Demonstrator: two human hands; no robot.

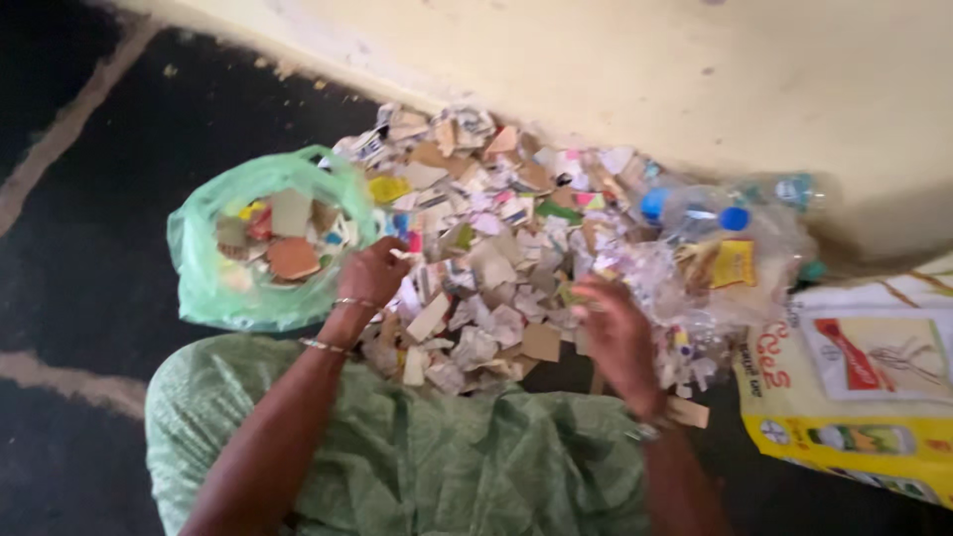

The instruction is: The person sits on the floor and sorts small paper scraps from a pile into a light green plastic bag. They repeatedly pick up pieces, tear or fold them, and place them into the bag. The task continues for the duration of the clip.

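Note:
A heap of torn paper and cardboard scraps (496,248) lies on the dark floor against a cream wall. My left hand (372,270) rests at the heap's left edge, right beside an open green plastic bag (204,268) that holds cardboard pieces; its fingers are curled, and whether they grip a scrap I cannot tell. My right hand (617,333) is blurred, fingers bent down into the scraps at the heap's right side. Thin bangles circle my left wrist, and a watch sits on my right wrist.
A clear plastic bag of empty bottles (735,248) with blue caps lies to the right of the heap. A yellow and white printed sack (854,397) lies at the far right. My green patterned garment (447,467) fills the foreground.

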